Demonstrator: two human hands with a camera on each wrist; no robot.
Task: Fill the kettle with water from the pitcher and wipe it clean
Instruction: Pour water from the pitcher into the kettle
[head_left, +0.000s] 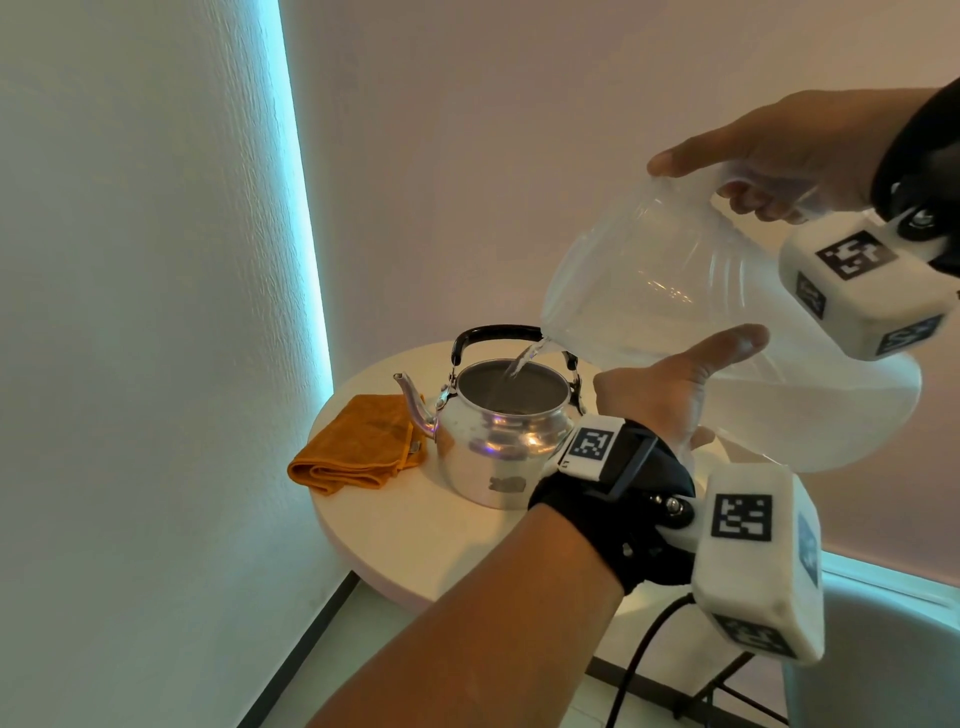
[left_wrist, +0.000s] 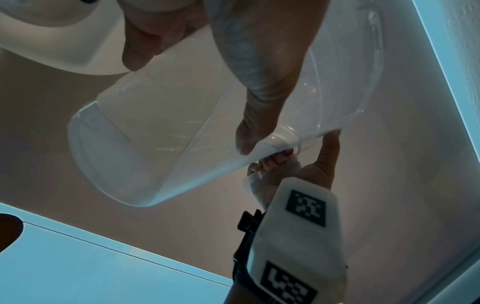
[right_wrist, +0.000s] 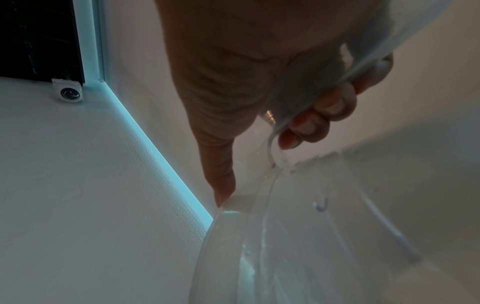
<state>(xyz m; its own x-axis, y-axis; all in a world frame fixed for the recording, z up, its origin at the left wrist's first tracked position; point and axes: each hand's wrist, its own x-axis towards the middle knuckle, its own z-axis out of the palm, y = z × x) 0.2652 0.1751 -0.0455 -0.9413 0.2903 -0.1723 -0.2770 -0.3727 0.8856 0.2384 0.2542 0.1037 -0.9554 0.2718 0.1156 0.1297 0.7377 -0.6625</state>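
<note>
A lidless metal kettle (head_left: 496, 441) with its black handle upright stands on the round white table (head_left: 415, 530). Above it to the right, a clear plastic pitcher (head_left: 675, 291) is tilted, and a thin stream of water (head_left: 524, 358) runs from its spout into the kettle's mouth. My right hand (head_left: 769, 161) grips the pitcher's handle, thumb stretched along the rim; the right wrist view shows the fingers (right_wrist: 311, 123) curled round the handle. My left hand (head_left: 675, 384) cradles the pitcher's (left_wrist: 155, 123) body from below, its thumb (left_wrist: 259, 98) lying along the wall.
A folded orange cloth (head_left: 358, 447) lies on the table left of the kettle, under the spout (head_left: 413, 400). White walls meet in a blue-lit corner (head_left: 306, 208) behind the table. A black cable (head_left: 639, 654) and a grey seat (head_left: 883, 665) are at lower right.
</note>
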